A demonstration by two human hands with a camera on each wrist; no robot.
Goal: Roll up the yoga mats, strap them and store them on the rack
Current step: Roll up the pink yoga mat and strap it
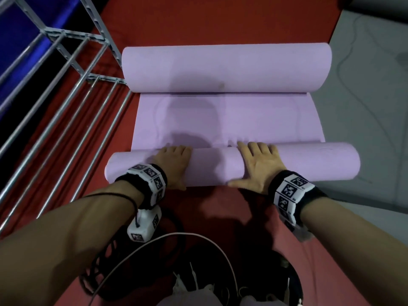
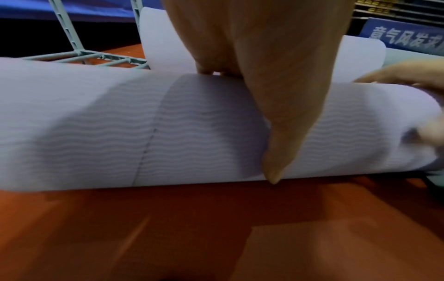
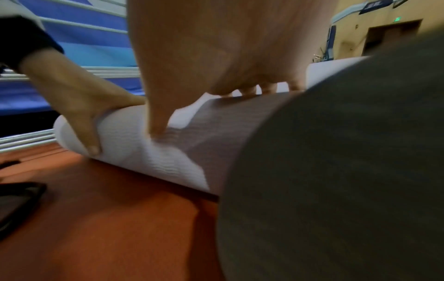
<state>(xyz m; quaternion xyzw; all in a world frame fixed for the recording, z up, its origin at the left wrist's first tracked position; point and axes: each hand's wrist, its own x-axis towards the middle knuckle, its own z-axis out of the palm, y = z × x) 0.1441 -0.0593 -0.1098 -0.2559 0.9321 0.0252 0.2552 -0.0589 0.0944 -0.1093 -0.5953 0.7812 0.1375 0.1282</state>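
A lilac yoga mat lies on the red floor, half rolled. Its near roll (image 1: 309, 164) runs crosswise in front of me, a flat stretch (image 1: 242, 120) lies beyond it, and the far end curls up in a second roll (image 1: 220, 69). My left hand (image 1: 174, 164) and right hand (image 1: 258, 164) press side by side on top of the near roll, fingers straight and pointing away, thumbs on the near side. The left wrist view shows my left hand (image 2: 264, 57) on the ribbed roll (image 2: 120, 123). In the right wrist view my right hand (image 3: 216, 47) spreads over the roll (image 3: 144, 152).
A grey metal rack (image 1: 72, 89) stands at the left, its corner close to the far roll. Blue padding (image 1: 33, 29) lies behind it. A grey mat (image 1: 364, 85) covers the floor on the right. A white cable (image 1: 154, 241) and a black object (image 3: 14, 199) lie near my body.
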